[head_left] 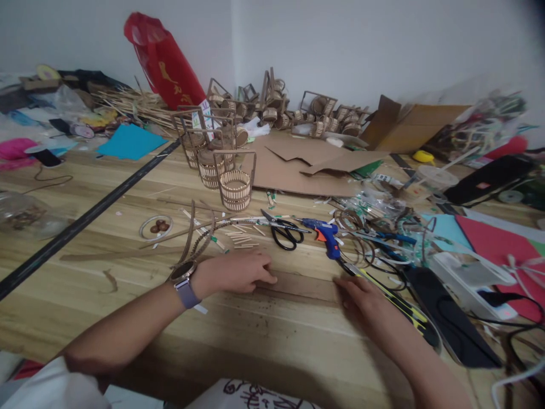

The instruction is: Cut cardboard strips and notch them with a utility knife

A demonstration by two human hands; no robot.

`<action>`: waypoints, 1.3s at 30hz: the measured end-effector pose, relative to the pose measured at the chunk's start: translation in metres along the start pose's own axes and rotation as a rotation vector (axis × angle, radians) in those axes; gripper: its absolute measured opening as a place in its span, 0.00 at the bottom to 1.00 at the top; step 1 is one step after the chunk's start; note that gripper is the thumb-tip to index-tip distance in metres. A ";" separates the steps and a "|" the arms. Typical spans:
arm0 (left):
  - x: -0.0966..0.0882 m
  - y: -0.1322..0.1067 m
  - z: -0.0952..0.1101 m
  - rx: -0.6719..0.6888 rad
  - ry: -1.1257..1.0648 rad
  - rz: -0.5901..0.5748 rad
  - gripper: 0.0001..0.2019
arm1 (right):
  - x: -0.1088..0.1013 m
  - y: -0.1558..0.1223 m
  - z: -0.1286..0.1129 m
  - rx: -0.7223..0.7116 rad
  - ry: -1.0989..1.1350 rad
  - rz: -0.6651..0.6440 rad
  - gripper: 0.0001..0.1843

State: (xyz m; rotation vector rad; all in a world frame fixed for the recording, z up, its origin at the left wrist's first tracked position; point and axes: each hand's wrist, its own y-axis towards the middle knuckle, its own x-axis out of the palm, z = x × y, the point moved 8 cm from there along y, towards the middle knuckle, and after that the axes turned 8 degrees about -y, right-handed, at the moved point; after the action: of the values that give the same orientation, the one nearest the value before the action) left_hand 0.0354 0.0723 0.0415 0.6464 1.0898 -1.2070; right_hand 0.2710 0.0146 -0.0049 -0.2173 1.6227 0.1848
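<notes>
A flat brown strip [304,287], perhaps bark or cardboard, lies low over the wooden table between my two hands. My left hand [238,271], with a watch [185,274] on its wrist, has its fingers closed on the strip's left end. At the other end, my right hand [367,298] grips the strip with thumb and fingers. Just beyond them lie black-handled scissors [287,234], a blue glue gun [327,236] and several short wooden sticks [240,237]. A yellow-and-black cutter knife [394,301] sits beside my right hand. Dark crumbs dot the tabletop nearer me.
Small slatted buckets with handles [235,190] stand behind the scissors, with more heaped at the wall. Cardboard sheets [293,167] lie at the back. On the right are a power strip [470,284], cables and a dark flat slab [453,318]. A ring of brown beads [159,226] lies left.
</notes>
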 end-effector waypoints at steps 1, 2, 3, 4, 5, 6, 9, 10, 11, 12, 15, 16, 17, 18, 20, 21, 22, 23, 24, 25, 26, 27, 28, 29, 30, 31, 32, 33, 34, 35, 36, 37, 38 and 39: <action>0.000 0.000 0.000 -0.008 -0.002 -0.011 0.24 | -0.001 0.000 -0.001 -0.004 0.005 -0.001 0.25; 0.001 0.000 0.000 -0.015 -0.003 -0.018 0.24 | -0.002 0.000 -0.003 -0.010 0.014 0.001 0.25; 0.000 0.000 0.000 -0.019 -0.002 -0.021 0.24 | -0.004 0.000 -0.004 -0.016 0.025 0.005 0.26; 0.000 0.000 0.001 -0.019 -0.001 -0.018 0.24 | -0.005 0.000 -0.005 -0.021 0.035 0.011 0.26; -0.001 0.000 0.001 -0.016 0.001 -0.012 0.23 | -0.006 0.000 -0.005 -0.027 0.042 0.017 0.26; -0.001 0.000 0.002 -0.009 0.002 -0.005 0.22 | -0.006 0.000 -0.005 -0.036 0.046 0.018 0.26; -0.001 -0.001 0.003 0.014 -0.002 0.014 0.22 | -0.005 0.002 -0.004 -0.061 0.050 -0.001 0.26; -0.001 -0.001 0.003 0.019 -0.002 0.018 0.23 | -0.004 0.002 -0.003 -0.063 0.052 -0.010 0.27; -0.001 -0.001 0.003 0.022 -0.001 0.019 0.23 | -0.003 0.003 -0.002 -0.061 0.055 -0.017 0.27; 0.000 -0.001 0.003 0.022 0.002 0.019 0.23 | -0.003 0.003 -0.002 -0.057 0.058 -0.026 0.27; 0.000 -0.001 0.002 0.019 0.011 0.018 0.23 | -0.004 0.004 -0.003 -0.046 0.063 -0.068 0.27; 0.000 -0.001 0.002 0.018 0.012 0.018 0.23 | -0.005 0.004 -0.004 -0.041 0.066 -0.082 0.27; -0.001 -0.001 0.003 0.016 0.013 0.019 0.23 | -0.006 0.004 -0.005 -0.035 0.072 -0.092 0.27; -0.001 -0.001 0.003 0.014 0.011 0.018 0.23 | -0.007 0.004 -0.006 -0.026 0.078 -0.099 0.27; -0.001 0.000 0.003 0.010 0.013 0.013 0.23 | -0.009 0.004 -0.007 -0.010 0.085 -0.101 0.27; -0.002 0.000 0.004 0.009 0.016 0.008 0.23 | -0.009 0.003 -0.007 -0.005 0.086 -0.100 0.27; -0.002 0.000 0.004 0.010 0.021 0.005 0.23 | -0.010 0.003 -0.007 -0.004 0.086 -0.098 0.27; -0.002 0.000 0.005 0.009 0.026 0.005 0.23 | -0.010 0.003 -0.007 -0.006 0.087 -0.095 0.27; -0.002 0.000 0.005 0.010 0.031 0.006 0.23 | -0.010 0.003 -0.006 -0.010 0.089 -0.091 0.27; -0.003 0.000 0.005 0.009 0.036 0.007 0.23 | -0.009 0.003 -0.006 -0.016 0.091 -0.089 0.27; -0.003 0.000 0.005 0.009 0.040 0.008 0.23 | -0.009 0.003 -0.006 -0.020 0.094 -0.085 0.27; -0.003 0.000 0.004 0.008 0.044 0.011 0.22 | -0.009 0.003 -0.005 -0.024 0.099 -0.084 0.28; -0.004 0.000 0.004 0.007 0.051 0.014 0.22 | -0.009 0.003 -0.005 -0.030 0.109 -0.086 0.28; -0.004 0.001 0.004 0.008 0.057 0.016 0.22 | -0.010 0.003 -0.005 -0.033 0.122 -0.086 0.29; -0.005 0.002 0.003 0.008 0.062 0.018 0.22 | -0.010 0.003 -0.005 -0.037 0.139 -0.087 0.29; -0.006 0.003 0.003 0.004 0.064 0.021 0.21 | -0.011 0.003 -0.005 -0.040 0.154 -0.086 0.30; -0.007 0.005 0.003 -0.001 0.061 0.018 0.20 | -0.012 0.004 -0.004 -0.041 0.165 -0.081 0.30; -0.007 0.007 0.003 -0.007 0.053 0.006 0.18 | -0.013 0.003 -0.004 -0.046 0.169 -0.078 0.30; -0.007 0.009 0.004 -0.014 0.042 -0.015 0.17 | -0.013 0.003 -0.004 -0.050 0.169 -0.075 0.31; -0.007 0.012 0.004 -0.022 0.029 -0.040 0.17 | -0.013 0.003 -0.004 -0.057 0.165 -0.074 0.31; -0.007 0.014 0.005 -0.026 0.019 -0.068 0.16 | -0.012 0.002 -0.004 -0.064 0.160 -0.073 0.30; -0.007 0.016 0.006 -0.026 0.013 -0.090 0.16 | -0.010 0.002 -0.004 -0.071 0.154 -0.073 0.30; -0.008 0.019 0.007 -0.020 0.010 -0.104 0.16 | -0.008 0.002 -0.003 -0.075 0.149 -0.069 0.30; -0.009 0.021 0.008 -0.010 0.014 -0.110 0.18 | -0.005 0.002 -0.002 -0.070 0.143 -0.057 0.30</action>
State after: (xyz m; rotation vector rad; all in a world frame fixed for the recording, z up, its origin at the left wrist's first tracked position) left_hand 0.0586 0.0745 0.0496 0.5944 1.1543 -1.2922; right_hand 0.2691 0.0162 0.0005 -0.3365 1.7515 0.1857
